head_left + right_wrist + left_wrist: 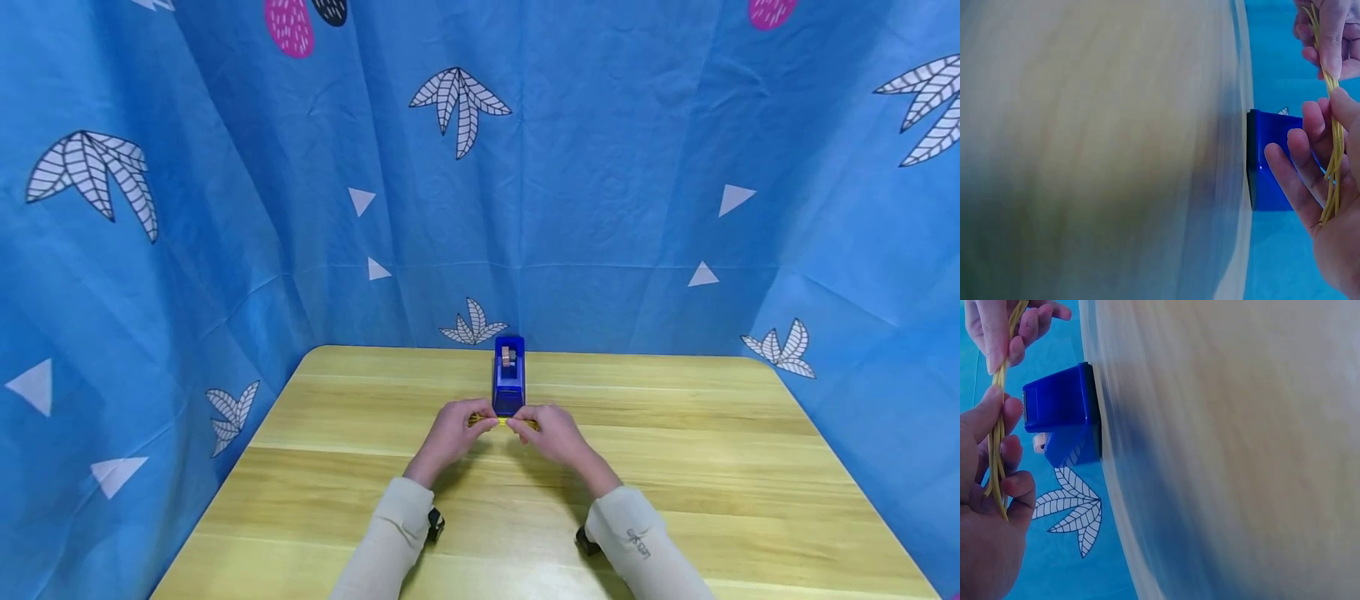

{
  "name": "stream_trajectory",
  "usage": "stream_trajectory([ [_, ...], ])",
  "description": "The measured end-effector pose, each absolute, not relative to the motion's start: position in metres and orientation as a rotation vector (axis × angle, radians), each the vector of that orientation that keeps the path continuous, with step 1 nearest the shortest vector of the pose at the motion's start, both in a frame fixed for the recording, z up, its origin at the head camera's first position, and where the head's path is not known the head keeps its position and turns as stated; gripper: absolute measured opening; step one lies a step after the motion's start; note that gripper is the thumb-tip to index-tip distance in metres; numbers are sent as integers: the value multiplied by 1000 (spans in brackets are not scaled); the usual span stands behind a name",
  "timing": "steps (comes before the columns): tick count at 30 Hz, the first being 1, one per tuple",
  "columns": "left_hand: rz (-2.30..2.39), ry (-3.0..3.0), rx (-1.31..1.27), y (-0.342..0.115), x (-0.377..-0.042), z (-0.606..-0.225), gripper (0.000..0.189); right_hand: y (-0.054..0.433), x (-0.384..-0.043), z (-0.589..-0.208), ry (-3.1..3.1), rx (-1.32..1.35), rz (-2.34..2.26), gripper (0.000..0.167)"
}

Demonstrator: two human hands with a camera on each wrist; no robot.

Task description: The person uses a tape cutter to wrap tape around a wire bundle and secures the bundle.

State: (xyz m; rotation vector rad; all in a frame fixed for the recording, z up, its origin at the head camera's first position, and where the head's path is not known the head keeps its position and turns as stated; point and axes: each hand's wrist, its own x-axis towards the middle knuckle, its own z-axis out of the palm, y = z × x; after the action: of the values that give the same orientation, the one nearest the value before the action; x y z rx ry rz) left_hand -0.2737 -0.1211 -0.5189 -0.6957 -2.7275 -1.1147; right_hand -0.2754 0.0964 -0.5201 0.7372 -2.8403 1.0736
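Both hands hold a bundle of thin yellow strands [503, 422] just in front of a blue tape dispenser [509, 402]. The left hand [455, 427] pinches one side of the bundle between thumb and fingers. Close beside it, the right hand [552, 431] pinches the other side. In the left wrist view the strands [997, 434] run along the left palm, their ends spreading apart. Across the right palm in the right wrist view, the strands [1337, 147] hang past the thumb, while the outer fingers extend loosely. Whether the strands are closed loops I cannot tell.
The tape dispenser stands near the back edge of the wooden table [675, 467], with a small brownish roll or hub [506, 357] inside. A blue patterned curtain [600, 167] hangs behind the table and along both sides.
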Motion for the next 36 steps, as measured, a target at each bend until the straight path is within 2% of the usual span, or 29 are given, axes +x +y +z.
stream_trajectory([
  [9, -1119, -2719, -685, -123, -272, -519, 7, 97, -273, -521, -2839, 705, 1035, 37],
  [24, -1117, -2734, -666, -127, -271, -517, 11, 106, -273, -522, -2855, 682, 1148, 29],
  [36, -1114, -2736, -660, -128, -272, -517, 9, 120, -272, -527, -2851, 664, 1161, 29],
])
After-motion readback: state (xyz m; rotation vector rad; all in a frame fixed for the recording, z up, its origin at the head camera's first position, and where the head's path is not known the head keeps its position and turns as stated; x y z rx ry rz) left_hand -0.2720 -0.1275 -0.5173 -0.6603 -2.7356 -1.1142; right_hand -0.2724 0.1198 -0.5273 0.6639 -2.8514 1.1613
